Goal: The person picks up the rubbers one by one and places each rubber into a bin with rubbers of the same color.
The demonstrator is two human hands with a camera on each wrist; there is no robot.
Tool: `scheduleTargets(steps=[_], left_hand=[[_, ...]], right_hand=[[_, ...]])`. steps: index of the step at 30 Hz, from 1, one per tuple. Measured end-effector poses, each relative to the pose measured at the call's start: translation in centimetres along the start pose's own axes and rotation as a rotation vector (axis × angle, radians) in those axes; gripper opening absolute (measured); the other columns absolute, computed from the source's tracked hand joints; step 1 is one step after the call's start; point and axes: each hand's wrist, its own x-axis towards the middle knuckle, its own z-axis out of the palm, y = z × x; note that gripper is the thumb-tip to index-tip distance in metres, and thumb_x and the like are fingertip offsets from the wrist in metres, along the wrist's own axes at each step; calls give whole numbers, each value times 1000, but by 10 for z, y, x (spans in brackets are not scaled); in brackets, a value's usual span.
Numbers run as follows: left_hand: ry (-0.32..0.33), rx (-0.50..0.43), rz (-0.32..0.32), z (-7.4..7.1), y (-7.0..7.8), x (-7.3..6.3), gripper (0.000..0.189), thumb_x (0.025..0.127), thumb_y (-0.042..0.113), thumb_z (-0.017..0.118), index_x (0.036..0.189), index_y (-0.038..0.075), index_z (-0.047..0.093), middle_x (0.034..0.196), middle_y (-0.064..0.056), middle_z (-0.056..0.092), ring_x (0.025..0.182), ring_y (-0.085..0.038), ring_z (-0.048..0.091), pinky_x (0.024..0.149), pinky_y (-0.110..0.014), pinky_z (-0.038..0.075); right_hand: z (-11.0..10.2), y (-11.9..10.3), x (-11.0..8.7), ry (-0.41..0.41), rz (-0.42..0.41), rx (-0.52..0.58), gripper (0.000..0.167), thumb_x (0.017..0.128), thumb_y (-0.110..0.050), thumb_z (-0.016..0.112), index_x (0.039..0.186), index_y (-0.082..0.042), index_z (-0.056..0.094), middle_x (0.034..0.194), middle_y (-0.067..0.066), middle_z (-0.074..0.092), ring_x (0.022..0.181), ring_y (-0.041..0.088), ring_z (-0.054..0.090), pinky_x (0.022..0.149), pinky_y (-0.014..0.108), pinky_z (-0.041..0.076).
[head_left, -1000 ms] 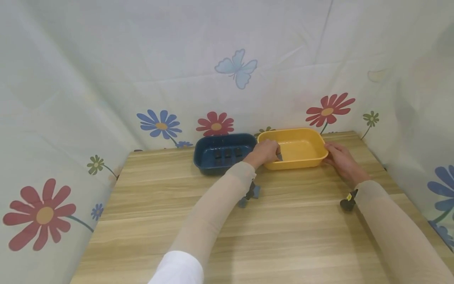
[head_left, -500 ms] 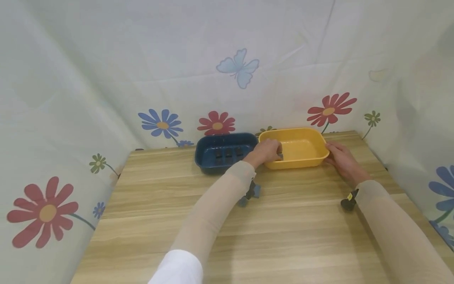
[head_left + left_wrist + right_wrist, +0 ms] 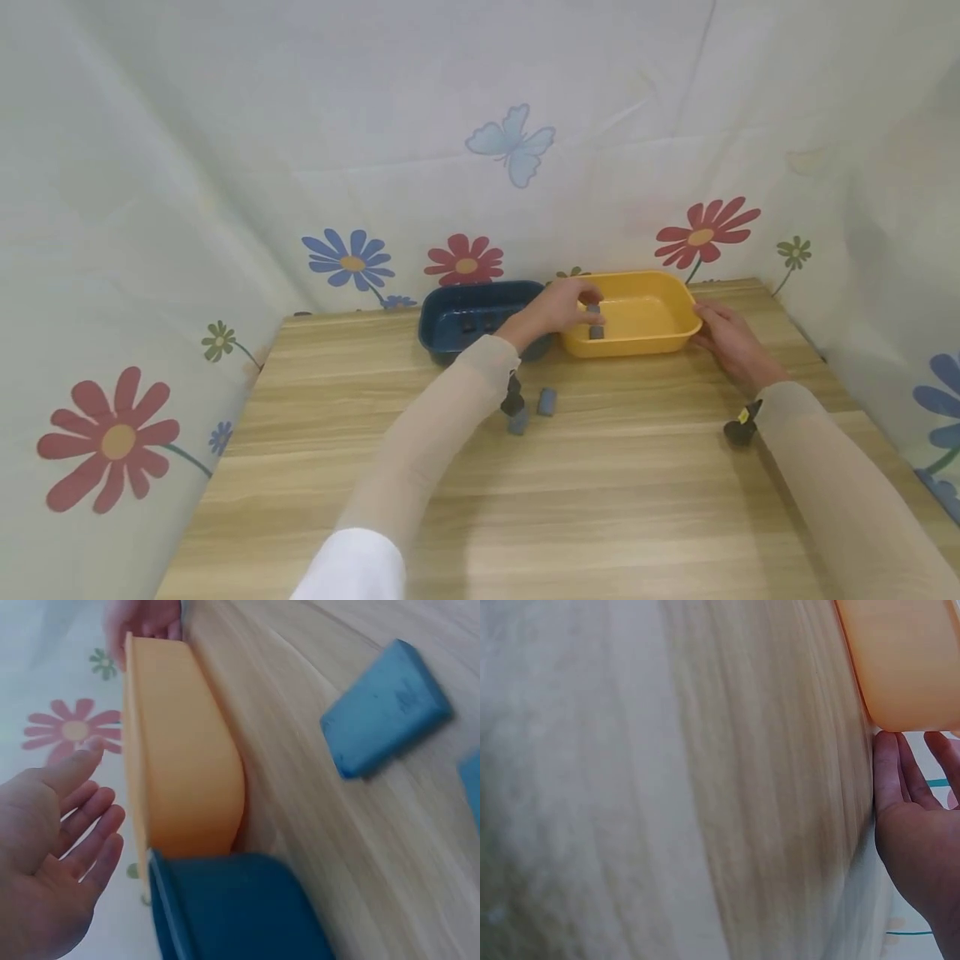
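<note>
My left hand (image 3: 558,307) hovers over the left end of the yellow tray (image 3: 660,343), thumb and fingers spread apart. By its fingertips, inside the tray, lie two small grey blocks (image 3: 596,332). In the left wrist view this hand (image 3: 56,847) shows loose fingers with nothing between them. My right hand (image 3: 731,342) grips the tray's right end, thumb at the rim and fingers against the outer wall; in the right wrist view the fingertips (image 3: 889,746) touch that wall. Two blue-grey blocks (image 3: 547,402) lie on the table near my left wrist.
A dark blue tray (image 3: 442,342) stands left of the yellow one, partly covered by my left hand, with dark pieces (image 3: 468,323) inside. The wooden table (image 3: 600,500) ends at a flower-printed cloth (image 3: 397,167) behind. Wrist cameras (image 3: 741,432) hang under both forearms.
My left hand has let go of the grey block in the yellow tray, lifted slightly and spread its fingers. The right hand stays at the tray's end. The view has shifted slightly.
</note>
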Motion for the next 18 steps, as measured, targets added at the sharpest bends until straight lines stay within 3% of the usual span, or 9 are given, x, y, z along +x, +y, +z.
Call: scheduleTargets(steps=[8,14,18], left_hand=[[34,-21,93,-25,0,-39,49,93,31,85,133,8,70,128,-2,72,119,-16,65,104,-26,54],[32,-5,101,-34,2,-73,50,93,32,85,134,9,69,128,-1,70,119,-15,64,104,-29,57],[-13,67,149,-30,4,-94,48,93,30,86,132,8,70,125,-1,71,116,-16,65,104,-26,54]], right_hand=[[-4,2,1,-4,-26,52,72,114,-34,50,162,11,22,129,0,53,108,5,60,90,17,61],[-5,4,1,-11,-15,12,73,114,-38,48,164,7,22,154,21,39,112,5,59,92,17,60],[-4,4,2,-12,-10,-23,72,114,-40,47,164,6,22,161,23,32,112,4,58,93,16,59]])
